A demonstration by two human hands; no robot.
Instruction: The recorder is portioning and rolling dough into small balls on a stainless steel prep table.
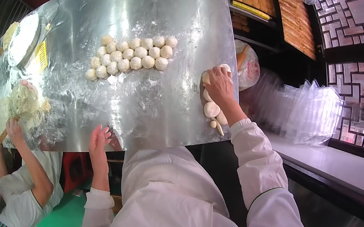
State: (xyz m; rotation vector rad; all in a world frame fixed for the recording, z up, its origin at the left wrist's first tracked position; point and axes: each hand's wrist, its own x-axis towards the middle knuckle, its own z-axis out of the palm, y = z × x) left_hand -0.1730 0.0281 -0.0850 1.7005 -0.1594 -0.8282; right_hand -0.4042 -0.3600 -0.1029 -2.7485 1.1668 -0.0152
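Several round dough balls (138,52) lie in touching rows on the floured stainless steel table (154,109). At the table's right edge my right hand (220,84) rests its fingers on dough pieces; whether it grips one is hidden under the palm. Just below it are a larger dough ball (211,109), a tiny one (213,124) and a thin dough strip (220,128). My left hand (100,137) is held over the near edge, palm turned inward, fingers apart, with nothing in it.
At lower left a co-worker's hands (13,130) hold a rolling pin (3,136) beside a floury dough mass (25,98). A yellow slotted plastic piece (42,56) lies by a flour-covered round board (24,39). Trays of baked goods (295,19) and stacked clear plastic containers (312,112) stand right.
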